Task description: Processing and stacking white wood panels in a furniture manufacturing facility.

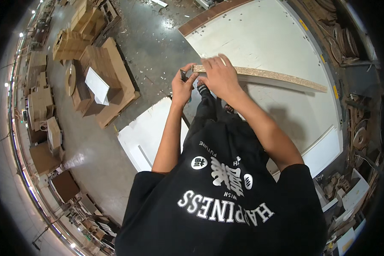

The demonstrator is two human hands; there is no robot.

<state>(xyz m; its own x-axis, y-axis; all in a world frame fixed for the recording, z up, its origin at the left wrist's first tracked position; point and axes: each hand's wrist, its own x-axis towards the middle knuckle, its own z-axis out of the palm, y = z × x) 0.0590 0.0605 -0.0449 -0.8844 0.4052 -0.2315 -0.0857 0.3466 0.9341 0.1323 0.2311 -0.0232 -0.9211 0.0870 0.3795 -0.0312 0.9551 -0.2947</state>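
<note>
The board stands on its long edge on the wide white table, its rough chipboard edge turned up and its pale face toward the person. It runs from the person's hands out to the right, its far end near the table's curved-looking rim, its other end by the table's left side. A brown strip borders the table top at the upper left, and yellow marks dot the right rim. Over to the left, grey floor stretches between the table and a pallet stack of brown boards, scattered with pale scraps. A white sheet lies low, just left of the person's legs.

The black shirt carries big white lettering in an arc across it, with characters and two round white badges besides.

The right hand straddles the board's upper edge close to the end, fingers slightly spread and bent over the top, thumb down on the near side, gripping it. The left hand is at that end, thumb and forefinger partly curled around a small dark thing; what it is I can't tell.
</note>
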